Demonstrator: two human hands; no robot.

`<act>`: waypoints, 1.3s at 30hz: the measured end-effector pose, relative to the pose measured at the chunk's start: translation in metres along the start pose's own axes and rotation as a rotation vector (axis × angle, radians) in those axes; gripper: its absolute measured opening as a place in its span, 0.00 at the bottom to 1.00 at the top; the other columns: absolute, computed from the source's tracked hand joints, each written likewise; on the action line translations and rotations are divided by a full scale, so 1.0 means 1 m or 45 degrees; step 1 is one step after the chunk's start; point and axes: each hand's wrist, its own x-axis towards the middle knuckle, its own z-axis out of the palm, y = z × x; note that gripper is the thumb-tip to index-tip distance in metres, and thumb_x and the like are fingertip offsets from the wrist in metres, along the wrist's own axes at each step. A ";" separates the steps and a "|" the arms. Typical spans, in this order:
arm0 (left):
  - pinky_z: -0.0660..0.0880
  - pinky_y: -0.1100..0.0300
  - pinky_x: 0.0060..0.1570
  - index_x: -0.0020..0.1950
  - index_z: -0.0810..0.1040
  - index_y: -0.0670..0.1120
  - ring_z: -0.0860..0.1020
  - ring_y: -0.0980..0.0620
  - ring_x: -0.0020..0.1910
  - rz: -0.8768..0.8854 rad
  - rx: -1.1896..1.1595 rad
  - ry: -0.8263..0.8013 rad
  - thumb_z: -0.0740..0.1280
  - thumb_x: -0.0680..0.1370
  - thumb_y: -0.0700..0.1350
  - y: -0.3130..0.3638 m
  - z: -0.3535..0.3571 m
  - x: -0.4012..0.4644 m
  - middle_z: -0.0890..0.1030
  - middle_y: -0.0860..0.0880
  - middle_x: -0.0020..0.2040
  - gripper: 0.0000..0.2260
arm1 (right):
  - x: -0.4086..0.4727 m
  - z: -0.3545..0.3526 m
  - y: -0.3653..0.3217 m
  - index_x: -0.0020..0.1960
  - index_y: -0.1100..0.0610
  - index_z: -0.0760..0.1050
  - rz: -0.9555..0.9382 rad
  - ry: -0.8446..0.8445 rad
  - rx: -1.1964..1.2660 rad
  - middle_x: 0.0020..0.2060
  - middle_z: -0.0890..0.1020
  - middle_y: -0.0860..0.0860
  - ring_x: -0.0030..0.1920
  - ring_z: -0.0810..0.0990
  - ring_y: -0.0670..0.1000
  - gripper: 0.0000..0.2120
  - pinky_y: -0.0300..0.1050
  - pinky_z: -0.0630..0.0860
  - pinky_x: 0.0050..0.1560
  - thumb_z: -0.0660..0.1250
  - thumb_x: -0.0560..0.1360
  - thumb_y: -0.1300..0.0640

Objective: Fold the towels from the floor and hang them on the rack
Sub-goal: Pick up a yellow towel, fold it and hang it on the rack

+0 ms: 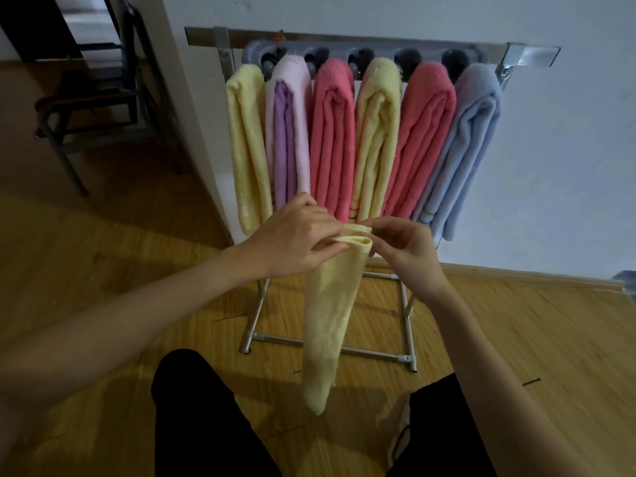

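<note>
Hanging on rack [523,58]: six folded towels [332,139]

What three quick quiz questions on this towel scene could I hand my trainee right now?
1. How many folded towels hang on the metal rack?
2. True or false: the long pale yellow terry towel lies on the wooden floor.
3. Which hangs rightmost: A pink, B light blue, C purple?

Key:
1. Six.
2. False; the left hand and the right hand pinch its top edge, and it dangles.
3. B, the light blue towel.
</note>
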 end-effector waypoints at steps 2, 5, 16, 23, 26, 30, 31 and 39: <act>0.65 0.58 0.48 0.41 0.79 0.45 0.74 0.54 0.35 -0.032 0.018 0.012 0.61 0.79 0.53 -0.002 0.001 0.000 0.79 0.51 0.35 0.14 | -0.001 -0.001 -0.004 0.53 0.68 0.79 0.002 -0.035 0.016 0.44 0.83 0.66 0.40 0.80 0.55 0.09 0.47 0.79 0.44 0.69 0.75 0.66; 0.65 0.58 0.47 0.40 0.79 0.45 0.74 0.53 0.34 -0.074 0.042 0.058 0.61 0.78 0.52 -0.002 0.003 0.002 0.79 0.50 0.34 0.14 | -0.003 -0.003 -0.008 0.55 0.68 0.78 0.048 -0.052 0.073 0.46 0.82 0.68 0.42 0.81 0.53 0.12 0.44 0.79 0.47 0.70 0.72 0.69; 0.62 0.60 0.45 0.38 0.80 0.44 0.74 0.53 0.32 -0.227 0.128 0.224 0.64 0.77 0.50 0.004 0.005 0.010 0.80 0.51 0.33 0.12 | 0.005 0.004 -0.015 0.53 0.56 0.77 -0.007 0.007 0.023 0.40 0.84 0.44 0.43 0.81 0.44 0.17 0.38 0.77 0.50 0.71 0.70 0.72; 0.67 0.57 0.49 0.46 0.80 0.43 0.78 0.51 0.39 -0.151 0.175 0.331 0.67 0.77 0.47 0.005 0.001 -0.001 0.82 0.48 0.40 0.08 | 0.020 0.010 -0.016 0.56 0.60 0.77 0.011 0.103 -0.063 0.42 0.82 0.53 0.44 0.81 0.44 0.12 0.42 0.79 0.52 0.68 0.74 0.68; 0.71 0.57 0.55 0.56 0.78 0.41 0.77 0.50 0.51 -0.220 0.023 0.451 0.70 0.75 0.47 0.004 0.005 -0.015 0.80 0.46 0.50 0.14 | 0.022 0.015 -0.015 0.59 0.62 0.77 0.044 0.115 -0.064 0.45 0.82 0.61 0.46 0.83 0.54 0.12 0.50 0.81 0.50 0.67 0.76 0.67; 0.68 0.64 0.62 0.68 0.66 0.41 0.71 0.54 0.61 -0.570 -0.283 0.391 0.75 0.68 0.54 -0.002 0.033 -0.053 0.71 0.45 0.62 0.34 | 0.018 0.021 -0.008 0.58 0.63 0.77 0.095 0.124 -0.069 0.47 0.82 0.59 0.46 0.83 0.55 0.11 0.50 0.82 0.47 0.67 0.76 0.66; 0.68 0.66 0.61 0.69 0.65 0.44 0.71 0.57 0.60 -0.687 -0.399 0.294 0.76 0.67 0.53 -0.002 0.043 -0.063 0.71 0.47 0.62 0.36 | 0.016 0.023 -0.007 0.57 0.63 0.78 0.110 0.124 -0.054 0.46 0.83 0.59 0.46 0.83 0.54 0.10 0.50 0.82 0.46 0.66 0.76 0.66; 0.77 0.56 0.55 0.51 0.79 0.50 0.80 0.52 0.53 -1.436 -1.262 -0.401 0.77 0.66 0.49 -0.001 0.128 -0.110 0.82 0.53 0.49 0.16 | 0.012 0.041 -0.015 0.54 0.63 0.79 0.245 0.240 0.123 0.40 0.83 0.55 0.39 0.82 0.49 0.08 0.50 0.81 0.44 0.65 0.77 0.65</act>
